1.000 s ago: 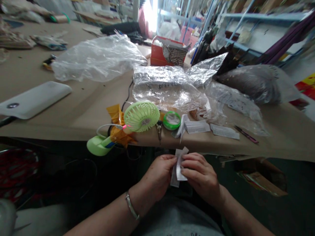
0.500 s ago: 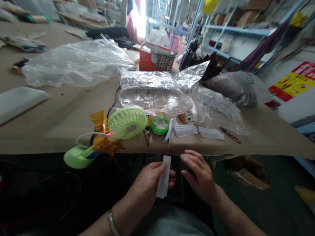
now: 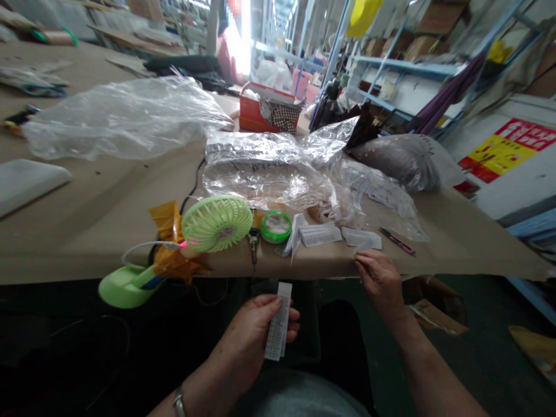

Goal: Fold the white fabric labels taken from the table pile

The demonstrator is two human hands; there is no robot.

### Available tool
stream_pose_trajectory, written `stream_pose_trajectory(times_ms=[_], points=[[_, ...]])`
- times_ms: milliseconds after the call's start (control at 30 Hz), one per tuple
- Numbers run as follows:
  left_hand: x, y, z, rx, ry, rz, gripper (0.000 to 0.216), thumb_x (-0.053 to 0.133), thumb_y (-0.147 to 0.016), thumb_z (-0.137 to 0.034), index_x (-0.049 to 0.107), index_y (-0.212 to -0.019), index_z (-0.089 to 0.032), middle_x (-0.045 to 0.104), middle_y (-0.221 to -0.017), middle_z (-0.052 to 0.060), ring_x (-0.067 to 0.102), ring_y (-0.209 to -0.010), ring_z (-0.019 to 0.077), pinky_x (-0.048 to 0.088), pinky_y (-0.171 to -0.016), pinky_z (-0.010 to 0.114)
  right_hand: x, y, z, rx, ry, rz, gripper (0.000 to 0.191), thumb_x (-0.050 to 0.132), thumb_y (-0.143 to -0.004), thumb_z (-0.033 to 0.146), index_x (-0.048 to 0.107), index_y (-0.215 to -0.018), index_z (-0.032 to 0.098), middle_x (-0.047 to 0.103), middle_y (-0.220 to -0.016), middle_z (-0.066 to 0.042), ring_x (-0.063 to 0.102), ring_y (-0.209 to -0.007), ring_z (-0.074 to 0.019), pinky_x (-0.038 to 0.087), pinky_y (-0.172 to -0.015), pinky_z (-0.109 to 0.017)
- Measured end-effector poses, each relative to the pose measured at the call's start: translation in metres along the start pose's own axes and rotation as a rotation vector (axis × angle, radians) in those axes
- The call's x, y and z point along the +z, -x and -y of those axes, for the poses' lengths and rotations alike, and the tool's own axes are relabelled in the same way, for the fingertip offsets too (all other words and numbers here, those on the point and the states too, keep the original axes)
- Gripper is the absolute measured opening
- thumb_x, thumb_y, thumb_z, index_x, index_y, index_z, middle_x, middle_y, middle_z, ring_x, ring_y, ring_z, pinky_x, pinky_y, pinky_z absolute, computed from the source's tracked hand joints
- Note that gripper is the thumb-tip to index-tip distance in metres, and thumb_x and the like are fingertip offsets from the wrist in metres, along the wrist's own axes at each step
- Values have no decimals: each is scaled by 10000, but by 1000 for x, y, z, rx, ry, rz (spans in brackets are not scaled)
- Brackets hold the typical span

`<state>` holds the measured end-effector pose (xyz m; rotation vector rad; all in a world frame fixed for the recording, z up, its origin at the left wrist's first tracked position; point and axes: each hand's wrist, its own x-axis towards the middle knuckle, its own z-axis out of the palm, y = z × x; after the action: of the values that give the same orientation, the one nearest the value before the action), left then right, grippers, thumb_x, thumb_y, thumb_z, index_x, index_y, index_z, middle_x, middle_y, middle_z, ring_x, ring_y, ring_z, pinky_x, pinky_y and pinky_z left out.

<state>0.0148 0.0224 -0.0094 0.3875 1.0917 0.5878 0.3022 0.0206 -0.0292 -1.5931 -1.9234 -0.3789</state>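
Observation:
My left hand (image 3: 256, 327) is closed on a few narrow white printed labels (image 3: 278, 324), pinned under the thumb below the table edge. My right hand (image 3: 382, 281) is at the front edge of the table, thumb and fingertips pinched together at the near edge of a small stack of printed labels (image 3: 362, 237). A pale corner shows at those fingertips. To the left lies another stack of printed labels (image 3: 320, 234). Beside it stand a round green tub (image 3: 276, 226) with whitish contents and a small pointed tool (image 3: 253, 249) with a dark handle.
A green fan (image 3: 217, 225), fixed with orange tape (image 3: 180, 263), juts over the front edge at left. Clear plastic bags (image 3: 260, 168) lie behind the labels. A pink-and-black pen-like tool (image 3: 397, 241) is at right. Farther back is a red box (image 3: 260, 113).
My right hand has moved right and forward from beside the left hand to the labels on the table, its fingers closing. The left hand still holds its labels. The view has shifted slightly.

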Motion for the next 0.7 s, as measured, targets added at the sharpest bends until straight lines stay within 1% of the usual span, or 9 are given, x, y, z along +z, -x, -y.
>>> stream_pose_trajectory(times_ms=[67, 133, 200, 267, 300, 367, 467, 567, 700], points=[[0, 2, -1, -9, 3, 2, 125, 572, -837, -216, 609, -839, -97, 696, -702, 90, 633, -523, 139, 514, -519, 247, -1, -2, -1, 55, -83, -34, 118, 536, -886, 251, 642, -892, 199, 670, -928, -74, 619, -926, -221, 484, -870, -404], [1, 3, -1, -19, 7, -13, 119, 573, -834, -212, 611, -829, -99, 692, -691, 86, 628, -512, 136, 512, -515, 246, -2, -2, 6, 128, -163, -72, 100, 546, -880, 250, 628, -862, 196, 662, -893, -64, 628, -889, -213, 490, -851, -393], [2, 4, -1, -20, 14, -22, 112, 572, -830, -206, 614, -827, -103, 692, -695, 88, 629, -517, 136, 514, -525, 248, -3, -2, 25, 201, -284, -114, 71, 549, -878, 232, 608, -862, 197, 655, -889, -55, 630, -875, -203, 492, -839, -377], [3, 4, 0, -13, 31, -10, 108, 579, -819, -207, 619, -822, -107, 692, -703, 88, 631, -526, 138, 510, -532, 250, -3, 1, 56, 231, -460, -123, 53, 537, -881, 188, 585, -866, 203, 653, -914, -53, 628, -905, -197, 489, -850, -371], [3, 4, 0, -8, 40, 9, 115, 585, -811, -216, 622, -814, -107, 689, -700, 86, 625, -522, 137, 500, -523, 247, -2, 3, 74, 210, -555, -92, 71, 526, -882, 158, 574, -860, 206, 653, -934, -54, 624, -930, -195, 486, -864, -374], [3, 2, 2, 18, 62, 77, 134, 610, -781, -234, 631, -765, -102, 667, -654, 69, 588, -486, 121, 459, -484, 229, 0, 6, 110, 64, -733, 29, 124, 494, -882, 100, 555, -883, 208, 655, -909, -49, 625, -943, -192, 490, -870, -385], [0, 1, 4, 105, 126, 140, 112, 657, -686, -191, 614, -631, -104, 596, -551, 20, 499, -439, 80, 359, -432, 193, 8, 9, 148, -226, -799, 171, 139, 491, -870, 78, 562, -893, 195, 674, -896, -56, 623, -939, -191, 496, -879, -400], [-4, 0, 5, 158, 195, 70, 82, 652, -627, -146, 587, -583, -121, 560, -539, -8, 477, -459, 71, 324, -440, 186, 16, 11, 162, -369, -703, 208, 149, 481, -865, 68, 586, -871, 173, 692, -894, -63, 623, -932, -183, 475, -924, -403], [-9, 0, 7, 179, 187, 31, 86, 650, -635, -165, 587, -593, -125, 561, -555, -4, 490, -491, 82, 332, -467, 195, 19, 12, 165, -421, -575, 218, 152, 483, -873, 90, 608, -844, 171, 706, -897, -47, 617, -947, -180, 434, -968, -403]])
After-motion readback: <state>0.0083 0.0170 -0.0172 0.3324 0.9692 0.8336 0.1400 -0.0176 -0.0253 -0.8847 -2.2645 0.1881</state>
